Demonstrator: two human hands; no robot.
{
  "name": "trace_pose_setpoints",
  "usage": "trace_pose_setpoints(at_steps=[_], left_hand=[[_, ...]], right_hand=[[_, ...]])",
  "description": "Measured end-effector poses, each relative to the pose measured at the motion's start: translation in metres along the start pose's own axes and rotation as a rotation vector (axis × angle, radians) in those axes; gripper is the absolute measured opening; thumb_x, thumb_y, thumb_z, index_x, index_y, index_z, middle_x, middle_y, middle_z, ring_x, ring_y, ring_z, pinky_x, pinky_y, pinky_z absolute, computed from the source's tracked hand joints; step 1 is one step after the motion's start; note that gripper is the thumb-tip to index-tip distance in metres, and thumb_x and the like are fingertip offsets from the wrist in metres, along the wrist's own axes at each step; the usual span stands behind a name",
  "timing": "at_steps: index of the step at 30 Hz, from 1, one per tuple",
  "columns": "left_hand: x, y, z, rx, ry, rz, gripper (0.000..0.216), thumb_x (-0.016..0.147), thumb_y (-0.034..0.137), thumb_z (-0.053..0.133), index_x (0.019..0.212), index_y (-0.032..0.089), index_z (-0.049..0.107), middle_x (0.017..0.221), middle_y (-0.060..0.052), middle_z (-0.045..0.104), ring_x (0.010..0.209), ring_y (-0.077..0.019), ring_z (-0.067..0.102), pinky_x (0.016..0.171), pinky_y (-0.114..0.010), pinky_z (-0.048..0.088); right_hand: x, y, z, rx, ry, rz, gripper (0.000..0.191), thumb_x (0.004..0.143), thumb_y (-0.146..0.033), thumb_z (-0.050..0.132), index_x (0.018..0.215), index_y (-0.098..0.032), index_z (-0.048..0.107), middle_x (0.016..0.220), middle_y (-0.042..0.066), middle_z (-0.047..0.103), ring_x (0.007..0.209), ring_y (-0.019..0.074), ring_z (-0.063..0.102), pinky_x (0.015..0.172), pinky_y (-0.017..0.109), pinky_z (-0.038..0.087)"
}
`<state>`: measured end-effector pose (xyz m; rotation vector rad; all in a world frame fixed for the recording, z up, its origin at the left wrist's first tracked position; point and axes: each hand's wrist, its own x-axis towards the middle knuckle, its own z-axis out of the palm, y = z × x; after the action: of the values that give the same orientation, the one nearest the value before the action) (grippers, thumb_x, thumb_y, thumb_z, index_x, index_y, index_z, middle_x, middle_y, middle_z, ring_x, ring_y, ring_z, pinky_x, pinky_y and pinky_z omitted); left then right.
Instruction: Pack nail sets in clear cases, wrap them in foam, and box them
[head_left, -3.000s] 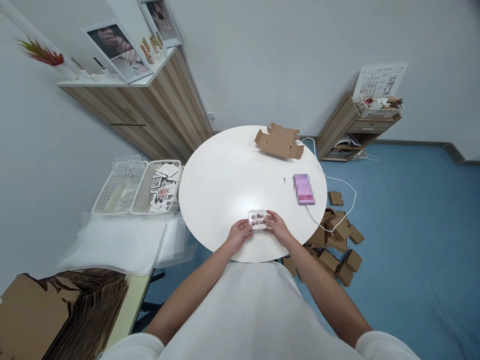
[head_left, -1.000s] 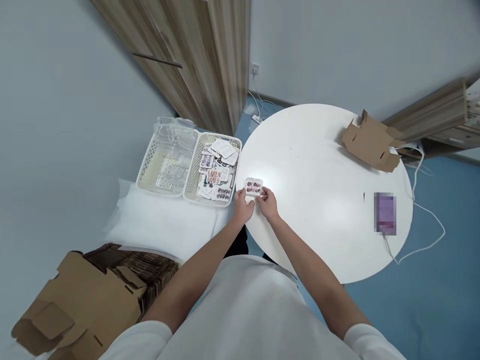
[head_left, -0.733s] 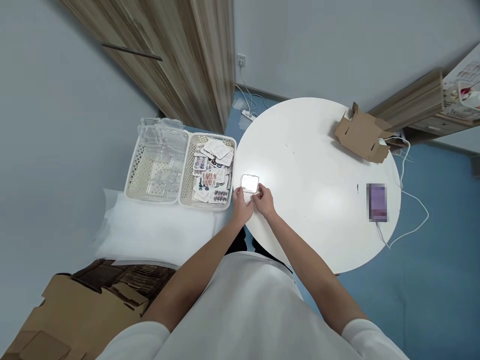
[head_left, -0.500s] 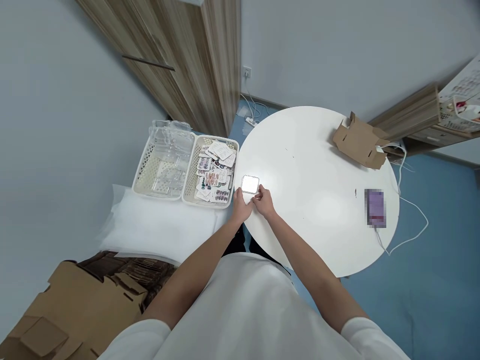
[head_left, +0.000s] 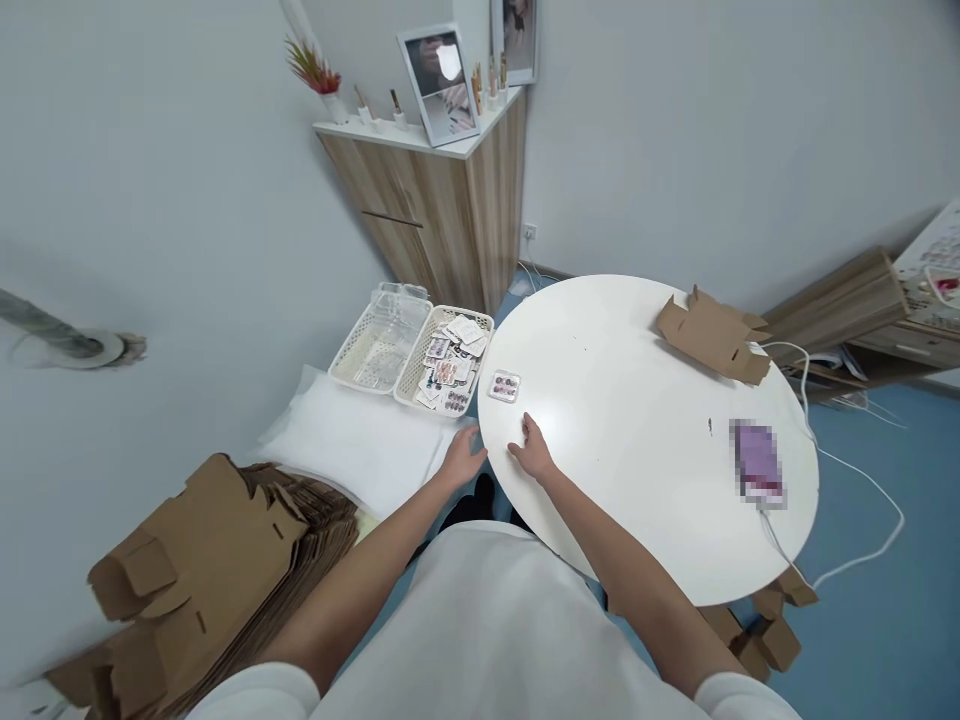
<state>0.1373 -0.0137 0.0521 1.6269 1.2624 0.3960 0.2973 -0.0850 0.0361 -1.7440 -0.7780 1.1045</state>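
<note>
A small clear plastic case [head_left: 505,386] with dark and pink press-on nails inside lies flat on the white round table [head_left: 637,350], close to its left edge. My left hand [head_left: 463,457] hovers by the table's left rim with its fingers apart, holding nothing. Over the table, just below the case, my right hand [head_left: 533,450] is also empty, thumb and fingers spread. Left of the table, a white basket [head_left: 405,390] is filled with cards of press-on nails [head_left: 445,372]. Beside it another white basket [head_left: 346,352] contains clear plastic cases [head_left: 391,340].
White foam sheets [head_left: 360,440] lie below the baskets, near stacked cardboard [head_left: 217,540]. An unfolded cardboard box [head_left: 712,335] stands at the table's far right. A blurred purple object [head_left: 757,460] with a white cable [head_left: 896,520] rests on the right side. A wooden cabinet [head_left: 427,220] stands behind.
Both hands have let go of the case and drawn back from it, moving apart. Its earlier bright face now shows the nails. The view has tilted up, revealing the cabinet top.
</note>
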Motion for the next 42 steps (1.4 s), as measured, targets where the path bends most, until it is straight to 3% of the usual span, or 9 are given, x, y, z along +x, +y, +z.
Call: trace_pose_setpoints(at_steps=[3, 7, 11, 18, 23, 31, 35, 39, 42], left_hand=[[-0.015, -0.009, -0.013, 0.085, 0.017, -0.047, 0.043, 0.067, 0.027, 0.059, 0.108, 0.018, 0.053, 0.122, -0.011, 0.049, 0.114, -0.0259, 0.044, 0.096, -0.033, 0.032], [-0.035, -0.034, -0.037, 0.345, 0.027, -0.182, 0.048, 0.070, 0.030, 0.055, 0.114, 0.011, 0.049, 0.123, -0.014, 0.048, 0.118, -0.0262, 0.041, 0.097, -0.032, 0.029], [-0.053, -0.067, -0.062, 0.461, 0.008, -0.357, 0.053, 0.070, 0.033, 0.053, 0.118, 0.010, 0.045, 0.129, -0.017, 0.041, 0.124, -0.0277, 0.032, 0.099, -0.034, 0.027], [-0.057, -0.111, -0.085, 0.220, 0.118, -0.291, 0.057, 0.072, 0.023, 0.051, 0.126, 0.011, 0.037, 0.139, -0.015, 0.027, 0.130, -0.0243, 0.022, 0.105, -0.035, 0.020], [-0.052, -0.132, -0.086, -0.102, 0.195, -0.307, 0.064, 0.067, 0.015, 0.054, 0.128, 0.015, 0.034, 0.141, -0.011, 0.026, 0.131, -0.0223, 0.019, 0.107, -0.036, 0.018], [-0.056, -0.134, -0.083, -0.339, 0.212, -0.343, 0.059, 0.067, 0.016, 0.057, 0.124, 0.017, 0.040, 0.143, -0.011, 0.020, 0.132, -0.0235, 0.016, 0.106, -0.037, 0.020], [-0.047, -0.127, -0.086, -0.449, 0.302, -0.399, 0.046, 0.070, 0.023, 0.057, 0.115, 0.016, 0.049, 0.138, -0.012, 0.030, 0.130, -0.0244, 0.022, 0.104, -0.037, 0.022], [-0.036, -0.118, -0.089, -0.718, 0.467, -0.440, 0.031, 0.074, 0.032, 0.054, 0.101, 0.016, 0.055, 0.113, -0.012, 0.054, 0.110, -0.0221, 0.048, 0.093, -0.034, 0.036], [-0.028, -0.111, -0.091, -0.956, 0.514, -0.491, 0.024, 0.075, 0.036, 0.051, 0.085, 0.015, 0.057, 0.086, -0.007, 0.061, 0.083, -0.0168, 0.058, 0.074, -0.030, 0.045]], right_hand=[[-0.008, -0.008, 0.014, -0.190, 0.046, -0.146, 0.061, 0.070, -0.018, 0.050, 0.128, -0.018, 0.033, 0.131, 0.010, 0.037, 0.120, 0.0217, 0.037, 0.101, 0.039, 0.028], [-0.017, -0.020, 0.048, -0.406, -0.287, -0.262, 0.042, 0.075, -0.018, 0.046, 0.117, -0.018, 0.047, 0.114, 0.009, 0.053, 0.101, 0.0193, 0.052, 0.088, 0.035, 0.042], [-0.016, -0.019, 0.084, -0.676, -0.510, -0.290, 0.042, 0.073, -0.017, 0.050, 0.116, -0.017, 0.051, 0.118, 0.010, 0.052, 0.109, 0.0227, 0.048, 0.093, 0.035, 0.038], [0.020, -0.028, 0.160, -0.880, -0.608, -0.372, 0.054, 0.073, -0.011, 0.049, 0.126, -0.013, 0.039, 0.134, 0.013, 0.037, 0.124, 0.0237, 0.033, 0.100, 0.036, 0.029], [0.052, -0.036, 0.208, -0.996, -0.500, -0.369, 0.046, 0.076, -0.016, 0.048, 0.122, -0.012, 0.045, 0.132, 0.014, 0.039, 0.121, 0.0235, 0.036, 0.096, 0.035, 0.032], [0.042, -0.028, 0.228, -1.180, -0.353, -0.405, 0.021, 0.077, -0.016, 0.047, 0.090, -0.020, 0.063, 0.106, 0.009, 0.056, 0.096, 0.0238, 0.049, 0.083, 0.038, 0.035], [0.031, -0.032, 0.232, -1.106, -0.321, -0.475, 0.014, 0.076, -0.016, 0.048, 0.078, -0.018, 0.061, 0.101, 0.009, 0.055, 0.092, 0.0226, 0.050, 0.082, 0.038, 0.036], [0.019, -0.039, 0.233, -0.916, -0.365, -0.468, 0.010, 0.070, -0.012, 0.050, 0.074, -0.017, 0.057, 0.105, 0.011, 0.051, 0.095, 0.0212, 0.051, 0.080, 0.035, 0.040], [0.012, -0.047, 0.232, -0.755, -0.463, -0.376, 0.009, 0.066, -0.012, 0.051, 0.072, -0.018, 0.055, 0.110, 0.009, 0.050, 0.103, 0.0199, 0.049, 0.083, 0.033, 0.041]])
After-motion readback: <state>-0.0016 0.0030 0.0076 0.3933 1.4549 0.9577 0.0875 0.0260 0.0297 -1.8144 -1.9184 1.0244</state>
